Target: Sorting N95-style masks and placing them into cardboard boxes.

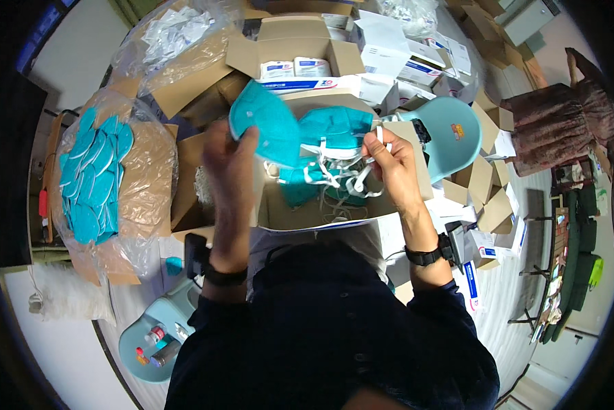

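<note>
In front of my body stands an open cardboard carton (274, 208) holding several teal face masks (334, 125) and a tangle of white elastic straps (327, 174). My left hand (230, 160) pinches the edge of a flat-folded teal face mask (269, 126), raised over the carton's left side. On the right, the fingers of my right hand (397, 164) are closed on a white elastic strap (380, 134) above the carton's right edge. Whether that strap joins the raised mask cannot be told.
To the left, a plastic-lined carton (146, 178) holds a heap of teal masks (92, 184). Behind stands an open box with white packets (312, 67). A pale blue stool (447, 113) is at right; another stool (133, 342) at lower left carries bottles. White boxes (416, 72) crowd the back right.
</note>
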`<action>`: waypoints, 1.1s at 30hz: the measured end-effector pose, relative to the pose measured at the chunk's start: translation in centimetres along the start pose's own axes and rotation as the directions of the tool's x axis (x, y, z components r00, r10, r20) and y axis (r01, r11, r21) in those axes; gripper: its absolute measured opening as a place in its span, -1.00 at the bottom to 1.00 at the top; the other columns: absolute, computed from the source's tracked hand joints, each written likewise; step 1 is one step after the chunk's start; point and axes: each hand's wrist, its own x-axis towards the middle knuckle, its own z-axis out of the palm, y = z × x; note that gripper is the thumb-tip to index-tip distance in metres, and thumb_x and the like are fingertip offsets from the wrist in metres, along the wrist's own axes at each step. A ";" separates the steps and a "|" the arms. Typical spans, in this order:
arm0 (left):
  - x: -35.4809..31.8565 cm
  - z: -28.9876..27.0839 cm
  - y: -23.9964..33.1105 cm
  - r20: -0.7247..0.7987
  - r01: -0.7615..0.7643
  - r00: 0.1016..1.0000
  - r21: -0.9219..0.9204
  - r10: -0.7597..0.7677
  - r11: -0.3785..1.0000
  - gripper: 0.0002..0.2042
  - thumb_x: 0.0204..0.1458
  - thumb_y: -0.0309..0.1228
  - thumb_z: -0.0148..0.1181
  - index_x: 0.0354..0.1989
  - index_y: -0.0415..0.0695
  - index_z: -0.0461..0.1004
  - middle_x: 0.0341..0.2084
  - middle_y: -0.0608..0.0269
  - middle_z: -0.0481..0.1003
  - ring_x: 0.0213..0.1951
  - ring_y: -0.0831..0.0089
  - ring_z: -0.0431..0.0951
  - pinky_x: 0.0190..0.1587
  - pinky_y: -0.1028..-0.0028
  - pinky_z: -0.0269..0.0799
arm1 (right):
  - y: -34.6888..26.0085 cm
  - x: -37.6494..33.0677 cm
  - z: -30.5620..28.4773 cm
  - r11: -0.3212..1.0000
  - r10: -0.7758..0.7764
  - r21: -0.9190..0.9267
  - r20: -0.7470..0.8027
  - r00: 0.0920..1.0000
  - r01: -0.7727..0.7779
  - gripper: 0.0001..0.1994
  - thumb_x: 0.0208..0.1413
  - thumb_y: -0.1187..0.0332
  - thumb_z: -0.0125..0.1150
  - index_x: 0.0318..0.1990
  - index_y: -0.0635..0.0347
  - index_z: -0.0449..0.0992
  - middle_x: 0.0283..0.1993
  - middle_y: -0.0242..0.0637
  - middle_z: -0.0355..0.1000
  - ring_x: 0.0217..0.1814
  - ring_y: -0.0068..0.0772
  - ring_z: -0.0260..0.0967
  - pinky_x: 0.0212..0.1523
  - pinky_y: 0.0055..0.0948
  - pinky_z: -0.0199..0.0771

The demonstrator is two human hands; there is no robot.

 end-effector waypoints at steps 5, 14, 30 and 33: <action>-1.2 -1.4 2.0 -0.045 -0.076 0.996 -0.069 0.073 0.995 -0.89 -0.04 -0.50 0.13 -0.35 -0.24 0.48 -0.43 0.26 0.48 -0.43 0.53 0.43 -0.31 0.57 0.34 | 0.2 -0.4 -0.2 0.951 -0.005 0.309 -0.035 0.999 0.015 -0.76 0.29 0.21 0.08 -0.38 0.12 0.47 -0.52 -0.57 0.34 -0.69 -0.86 0.00 -0.70 -0.77 -0.09; -5.1 4.5 0.8 0.326 -0.037 0.945 0.152 -0.015 0.988 -0.76 0.05 -0.27 0.31 -0.25 -0.20 0.59 -0.50 0.31 0.55 -0.45 0.63 0.44 -0.38 0.54 0.33 | 0.6 -1.2 2.7 0.955 -0.068 0.296 0.121 0.990 0.030 -0.74 0.31 0.21 0.04 -0.38 0.14 0.45 -0.50 -0.58 0.30 -0.59 -0.83 0.01 -0.59 -0.74 -0.06; -4.1 3.1 1.9 0.443 -0.170 0.895 0.432 -0.045 0.886 -0.71 0.05 -0.39 0.26 -0.62 -0.32 0.41 -0.79 0.38 0.24 -0.64 0.71 0.15 -0.63 0.47 0.03 | 0.9 3.9 1.7 0.576 -0.545 -0.740 -0.031 0.838 0.347 -0.73 0.18 0.25 0.13 -0.47 0.23 0.38 -0.63 0.04 0.34 -0.57 0.13 0.36 -0.55 -0.08 0.30; -4.1 1.8 3.0 0.511 -0.183 0.859 0.325 -0.010 0.928 -0.67 0.03 -0.43 0.22 -0.67 -0.31 0.27 -0.80 0.05 0.22 -0.70 0.57 0.14 -0.62 0.37 0.08 | 3.1 6.3 -0.4 0.628 -0.509 -0.748 -0.188 0.840 0.213 -0.75 0.19 0.27 0.12 -0.45 0.24 0.39 -0.62 0.03 0.36 -0.56 0.13 0.37 -0.55 -0.08 0.30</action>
